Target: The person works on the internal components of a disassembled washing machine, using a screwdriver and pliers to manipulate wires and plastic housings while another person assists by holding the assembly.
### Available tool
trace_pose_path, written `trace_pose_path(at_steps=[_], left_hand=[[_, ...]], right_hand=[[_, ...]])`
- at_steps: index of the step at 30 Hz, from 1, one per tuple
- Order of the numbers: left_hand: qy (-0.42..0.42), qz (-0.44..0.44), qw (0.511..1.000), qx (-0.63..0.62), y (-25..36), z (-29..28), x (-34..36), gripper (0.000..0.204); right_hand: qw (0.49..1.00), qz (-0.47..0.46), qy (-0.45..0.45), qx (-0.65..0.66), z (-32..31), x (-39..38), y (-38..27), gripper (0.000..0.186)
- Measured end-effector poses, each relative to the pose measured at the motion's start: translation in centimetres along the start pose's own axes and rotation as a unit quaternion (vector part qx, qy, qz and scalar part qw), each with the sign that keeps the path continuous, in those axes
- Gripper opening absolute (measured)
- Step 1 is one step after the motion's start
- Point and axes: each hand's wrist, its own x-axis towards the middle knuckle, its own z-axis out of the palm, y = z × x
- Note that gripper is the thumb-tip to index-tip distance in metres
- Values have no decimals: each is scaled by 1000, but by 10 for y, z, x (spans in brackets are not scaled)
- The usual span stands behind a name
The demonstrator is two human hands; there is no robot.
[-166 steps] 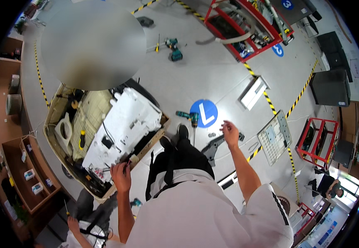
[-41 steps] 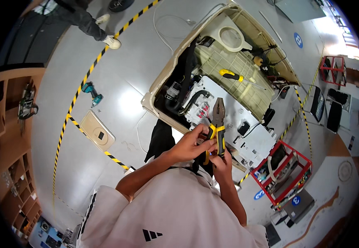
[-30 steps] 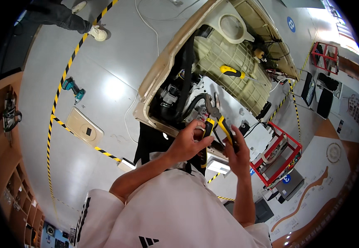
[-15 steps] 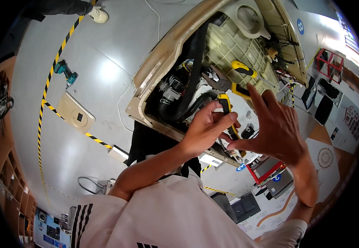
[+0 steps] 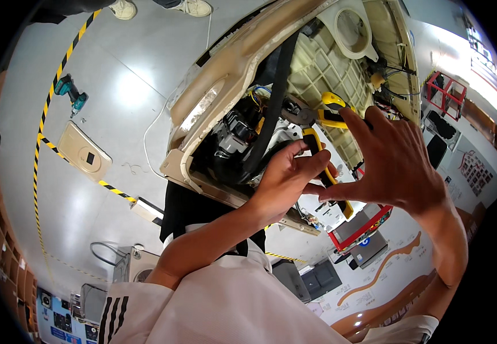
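My left hand [image 5: 285, 180] is closed round the lower yellow-and-black handle of the pliers [image 5: 308, 117]. My right hand [image 5: 394, 163] spans the pliers with fingers spread wide, fingertips at the upper handle and thumb reaching toward the lower one. The handles are far apart, and the jaws sit over a black hose [image 5: 274, 103] inside a beige-cased appliance [image 5: 208, 80] full of wires and black parts. A yellow screwdriver [image 5: 334, 98] lies just behind, partly hidden. Below the pliers is a white metal plate [image 5: 328, 218], partly covered by my hands.
Another person's shoes [image 5: 191, 8] are at the top edge. On the floor at left lie a teal drill [image 5: 72, 93], a beige panel [image 5: 81, 146] and a white cable [image 5: 152, 155]. A red cart [image 5: 446, 92] stands at right, wooden shelves [image 5: 9, 252] at far left.
The pliers have turned and moved onto the hose area, handles spreading wide. My right hand has risen and spread over them. The view has shifted closer to the appliance.
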Motion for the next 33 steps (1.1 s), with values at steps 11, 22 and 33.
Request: trace_pose_path(at_steps=[11, 22, 33], left_hand=[[-4, -27, 995, -94, 6, 5, 4, 32], [-8, -22, 987, -161, 10, 12, 9, 30], [-25, 9, 985, -171, 11, 4, 0, 36]], right_hand=[[994, -17, -103, -16, -35, 20, 4, 113], [997, -56, -48, -36, -41, 25, -3, 91], [988, -51, -76, -127, -61, 39, -25, 75]])
